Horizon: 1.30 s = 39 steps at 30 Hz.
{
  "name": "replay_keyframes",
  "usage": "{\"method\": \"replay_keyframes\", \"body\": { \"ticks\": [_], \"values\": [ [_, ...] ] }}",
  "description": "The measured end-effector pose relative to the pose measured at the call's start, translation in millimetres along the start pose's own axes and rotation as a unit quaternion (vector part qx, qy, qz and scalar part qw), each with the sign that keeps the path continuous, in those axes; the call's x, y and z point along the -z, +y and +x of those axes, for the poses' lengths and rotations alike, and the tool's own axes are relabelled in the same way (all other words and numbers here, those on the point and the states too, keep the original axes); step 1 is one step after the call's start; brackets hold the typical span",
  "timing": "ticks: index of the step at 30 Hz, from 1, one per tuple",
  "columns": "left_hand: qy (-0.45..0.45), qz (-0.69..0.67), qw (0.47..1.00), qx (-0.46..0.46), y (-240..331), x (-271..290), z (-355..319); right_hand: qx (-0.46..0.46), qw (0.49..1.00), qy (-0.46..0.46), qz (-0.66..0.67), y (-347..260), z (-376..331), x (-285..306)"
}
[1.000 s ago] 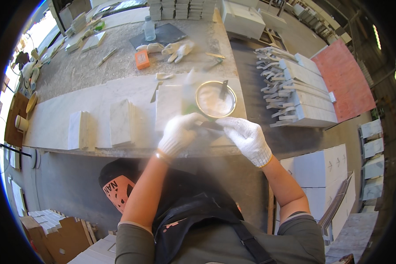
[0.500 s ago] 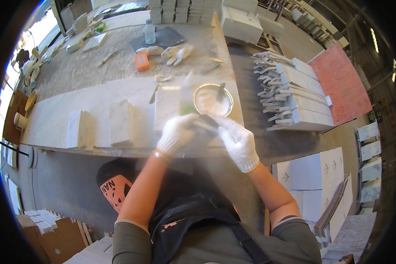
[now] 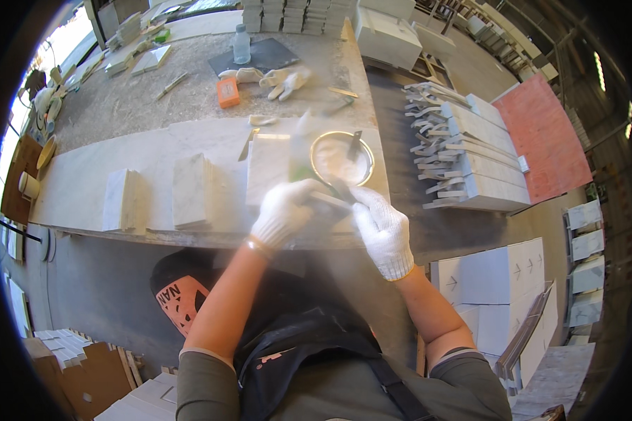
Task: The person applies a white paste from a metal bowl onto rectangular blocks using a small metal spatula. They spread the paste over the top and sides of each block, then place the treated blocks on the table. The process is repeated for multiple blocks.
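In a white knitted glove, my left hand (image 3: 286, 210) is closed on a thin white tile (image 3: 330, 201), held edge-on above the near edge of the table. My gloved right hand (image 3: 383, 231) grips a putty knife with a dark blade (image 3: 341, 188), close against the tile. Just beyond my hands stands a round tub (image 3: 316, 177) of whitish paste, with another dark-handled tool (image 3: 353, 146) leaning in it. Left of the tub lies a stack of white tiles (image 3: 268, 168). A haze blurs the middle of the view, partly veiling the tile's face.
Further left stand two more tile stacks (image 3: 189, 191) (image 3: 121, 200). Across the table lie an orange box (image 3: 227, 92), spare gloves (image 3: 284, 83) and a clear bottle (image 3: 241, 45). White slabs (image 3: 495, 172) stand to the right, above white cartons (image 3: 498, 281).
The putty knife's blade has turned slightly and sits a little further right along the tile. My right hand has shifted slightly right and down; the left hand stays nearly still.
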State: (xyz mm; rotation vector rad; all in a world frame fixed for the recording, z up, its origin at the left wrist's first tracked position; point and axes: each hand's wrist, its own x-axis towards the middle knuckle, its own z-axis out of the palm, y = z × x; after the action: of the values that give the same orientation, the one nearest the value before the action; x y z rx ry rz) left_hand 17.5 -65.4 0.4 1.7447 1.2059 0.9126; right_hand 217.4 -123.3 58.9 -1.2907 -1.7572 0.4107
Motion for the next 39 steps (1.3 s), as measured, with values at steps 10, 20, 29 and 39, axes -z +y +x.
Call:
{"method": "replay_keyframes", "body": {
  "ticks": [10,20,29,39],
  "values": [
    [0.017,0.024,0.999,-0.022,-6,-2,0,-0.071,0.997,-0.011,0.012,-2,-3,7],
    [0.022,0.046,0.998,-0.030,1,0,-2,-0.024,0.999,-0.004,-0.022,-15,-1,-15],
    [0.060,0.090,0.992,-0.066,3,0,-4,-0.087,0.995,0.018,0.046,-17,-7,-2],
    [0.031,0.077,0.995,-0.057,4,2,-5,-0.138,0.989,0.012,0.052,-16,-3,-4]
  ]
}}
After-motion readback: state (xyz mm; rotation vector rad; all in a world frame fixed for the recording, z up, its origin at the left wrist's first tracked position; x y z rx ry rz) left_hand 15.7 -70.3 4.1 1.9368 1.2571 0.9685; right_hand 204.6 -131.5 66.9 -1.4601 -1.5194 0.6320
